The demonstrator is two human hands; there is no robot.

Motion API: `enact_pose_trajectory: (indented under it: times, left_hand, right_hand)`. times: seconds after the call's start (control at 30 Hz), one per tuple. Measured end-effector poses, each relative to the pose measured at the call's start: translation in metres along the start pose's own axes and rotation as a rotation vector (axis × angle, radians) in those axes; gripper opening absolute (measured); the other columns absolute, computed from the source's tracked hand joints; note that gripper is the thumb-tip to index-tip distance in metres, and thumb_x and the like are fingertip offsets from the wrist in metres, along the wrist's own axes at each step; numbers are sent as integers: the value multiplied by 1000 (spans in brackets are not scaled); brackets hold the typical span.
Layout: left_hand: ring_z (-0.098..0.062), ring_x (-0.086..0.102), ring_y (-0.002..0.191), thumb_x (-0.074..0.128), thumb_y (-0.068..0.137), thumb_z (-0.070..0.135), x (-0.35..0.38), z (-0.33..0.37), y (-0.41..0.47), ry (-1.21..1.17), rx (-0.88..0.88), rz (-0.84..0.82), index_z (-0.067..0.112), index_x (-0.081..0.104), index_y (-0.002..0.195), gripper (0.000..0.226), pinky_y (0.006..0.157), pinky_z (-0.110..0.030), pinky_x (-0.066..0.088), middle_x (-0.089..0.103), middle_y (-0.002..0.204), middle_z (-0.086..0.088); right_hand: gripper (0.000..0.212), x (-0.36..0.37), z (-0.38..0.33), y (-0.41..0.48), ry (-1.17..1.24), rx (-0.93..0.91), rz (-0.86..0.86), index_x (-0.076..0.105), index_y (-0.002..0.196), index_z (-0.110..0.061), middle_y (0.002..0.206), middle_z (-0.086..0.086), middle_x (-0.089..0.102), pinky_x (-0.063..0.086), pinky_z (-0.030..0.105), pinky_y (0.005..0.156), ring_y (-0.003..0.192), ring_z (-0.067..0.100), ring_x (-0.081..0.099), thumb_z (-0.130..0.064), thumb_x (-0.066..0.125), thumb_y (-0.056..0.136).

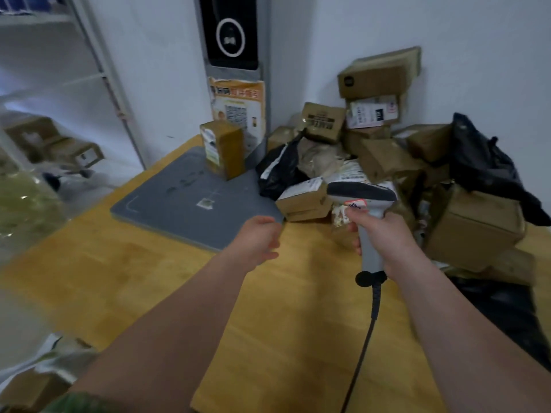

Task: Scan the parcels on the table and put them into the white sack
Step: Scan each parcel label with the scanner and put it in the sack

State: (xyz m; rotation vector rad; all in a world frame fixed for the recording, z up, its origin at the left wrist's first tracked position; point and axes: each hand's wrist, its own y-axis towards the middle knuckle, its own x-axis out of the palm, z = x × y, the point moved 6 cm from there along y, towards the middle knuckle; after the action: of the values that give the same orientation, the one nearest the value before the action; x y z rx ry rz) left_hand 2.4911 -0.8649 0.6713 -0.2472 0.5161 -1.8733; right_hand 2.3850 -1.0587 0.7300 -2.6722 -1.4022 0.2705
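My right hand (384, 236) grips the handle of a grey barcode scanner (362, 195), whose head points left toward the parcels. My left hand (258, 241) hovers over the wooden table (149, 278) with loosely curled fingers and holds nothing, a short way in front of a small flat brown parcel (302, 201). Behind it a heap of brown boxes (381, 162) and black plastic bags (277, 171) fills the table's right corner. One upright brown box (222, 149) stands alone on a grey mat (185, 201). The white sack (21, 332) shows blurred at the lower left edge.
The scanner's black cable (362, 353) trails down over the table toward me. A grey post with a black panel (229, 31) and an orange poster (238, 102) rises at the back. Metal shelving (98, 64) with more boxes stands to the left.
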Motion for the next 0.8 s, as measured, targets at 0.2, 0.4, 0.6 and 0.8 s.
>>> enact_pose_trajectory:
  times: [0.2,0.4,0.6,0.8]
  left_hand:
    - [-32,52,102,56,97,26,40,0,68,-282,-210,-22,13,38,144,52,77,-43,53,47,120,-18]
    - [-38,48,122,67,90,32,70,10,135,-408,-313,0,19,36,145,65,77,-47,55,38,142,-20]
    - [-37,54,116,66,87,46,95,13,178,-548,-364,-56,14,49,135,61,89,-50,49,52,133,-16]
    - [-38,49,122,66,89,32,107,3,195,-695,-405,-30,12,45,130,50,107,-56,36,53,128,-20]
  right_hand:
    - [11,-12,4,42,27,42,82,65,84,-15,78,8,65,46,26,48,55,17,56,-23,73,85]
    - [11,-12,14,96,89,105,144,68,88,-12,75,5,65,47,27,51,55,16,56,-21,73,85]
    - [15,-7,41,118,80,200,141,66,92,-14,82,4,67,49,24,50,57,15,57,-24,73,84]
    - [13,-16,50,124,104,201,176,67,88,-14,80,5,68,46,22,45,54,15,56,-24,74,84]
